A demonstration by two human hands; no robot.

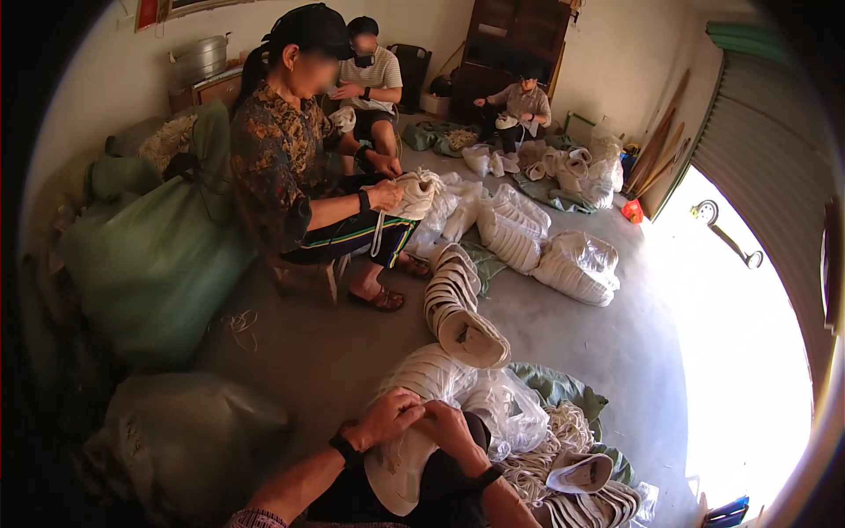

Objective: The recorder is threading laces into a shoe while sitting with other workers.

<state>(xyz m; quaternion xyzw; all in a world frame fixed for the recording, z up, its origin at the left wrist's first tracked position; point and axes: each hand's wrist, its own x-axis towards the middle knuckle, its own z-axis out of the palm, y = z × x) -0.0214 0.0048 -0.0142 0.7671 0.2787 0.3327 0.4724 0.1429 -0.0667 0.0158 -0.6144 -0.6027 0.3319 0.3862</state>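
A cream-white shoe [398, 480] lies across my lap, its rounded end toward me. My left hand [387, 417] is over its far part, with thumb and fingers pinched together. Close beside it, nearly touching, my right hand [451, 431] is also closed, fingers bent inward. What the fingertips grip is too small and hidden to make out. Just beyond my hands sits a row of nested pale shoes [427, 370] in clear plastic. A curved stack of more shoes [453, 295] continues away from it.
Loose cream laces [572, 431] and more shoes [585, 509] lie at my right. A green sack [158, 255] bulges at left, near a seated co-worker [290, 176] handling a shoe [415, 194]. Two other people sit farther back. Bagged shoes [576, 268] line the floor; a shutter doorway stands right.
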